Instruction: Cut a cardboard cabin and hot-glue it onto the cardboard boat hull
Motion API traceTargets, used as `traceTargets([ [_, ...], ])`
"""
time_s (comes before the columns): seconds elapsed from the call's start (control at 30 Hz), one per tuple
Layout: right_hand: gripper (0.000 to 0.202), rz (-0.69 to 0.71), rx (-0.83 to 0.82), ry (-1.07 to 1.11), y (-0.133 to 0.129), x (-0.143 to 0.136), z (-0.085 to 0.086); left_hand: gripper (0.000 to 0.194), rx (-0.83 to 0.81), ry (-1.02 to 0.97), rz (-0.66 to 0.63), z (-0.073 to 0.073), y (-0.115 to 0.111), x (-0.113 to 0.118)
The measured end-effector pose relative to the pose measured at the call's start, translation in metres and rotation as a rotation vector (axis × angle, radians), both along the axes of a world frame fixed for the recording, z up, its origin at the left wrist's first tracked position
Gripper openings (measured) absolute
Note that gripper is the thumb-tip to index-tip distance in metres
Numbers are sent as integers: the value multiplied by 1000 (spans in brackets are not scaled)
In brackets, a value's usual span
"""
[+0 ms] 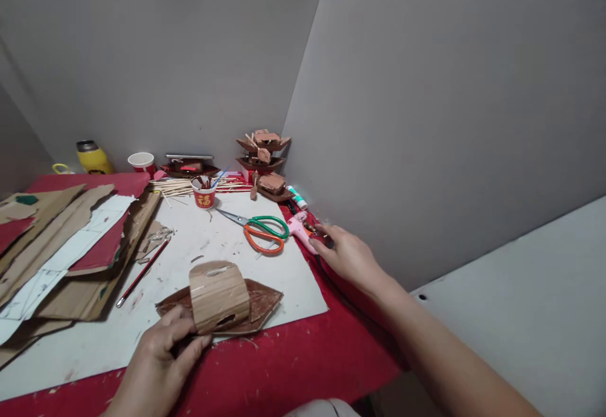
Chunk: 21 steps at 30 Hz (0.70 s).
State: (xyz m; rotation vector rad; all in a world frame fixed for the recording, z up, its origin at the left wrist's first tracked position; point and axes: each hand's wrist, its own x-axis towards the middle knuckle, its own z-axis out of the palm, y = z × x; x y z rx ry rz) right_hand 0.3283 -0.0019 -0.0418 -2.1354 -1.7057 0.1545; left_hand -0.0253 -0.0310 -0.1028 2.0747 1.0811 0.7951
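My left hand [165, 354] grips the lower left edge of a brown cardboard boat [265, 303], thumb in front and fingers behind. A curved, bare corrugated cardboard canopy [220, 297] with two cut openings arches over its middle. Farther right, my right hand [348, 256] is at a pink glue gun [298, 228] lying at the paper's right edge. Its thumb and forefinger are stretched out and apart beside the gun, the thumb close to the handle; the other fingers are partly hidden. Scissors [265, 234] with green and orange handles lie just left of the gun.
Torn cardboard sheets [99, 291] are piled on the left, beside a red pencil [144, 273]. Behind stand a red cup [204, 196] holding brushes, wooden sticks [173, 187], finished brown boats [262, 158] and a yellow bottle [93, 158]. Grey walls [402, 89] close off the back and right.
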Motion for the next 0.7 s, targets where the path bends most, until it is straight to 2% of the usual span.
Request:
traceTargets([
  [0.13, 45, 5, -146, -144, 36, 12, -18, 22, 26, 18, 77, 1, 0, -1],
  [0.27, 42, 19, -220, -207, 51, 12, -28, 25, 6, 10, 96, 6, -1, 0],
  [0.43, 47, -19, -173, -203, 46, 21, -20, 23, -61, -12, 58, 10, 0, 2],
  [0.57, 47, -57, -106, -151, 37, 32, -9, 33, -66, 13, 87, 13, 0, 3],
  [0.7, 44, -109, 12, -127, 27, 38, -1, 33, -47, -32, 112, 13, 1, 3],
])
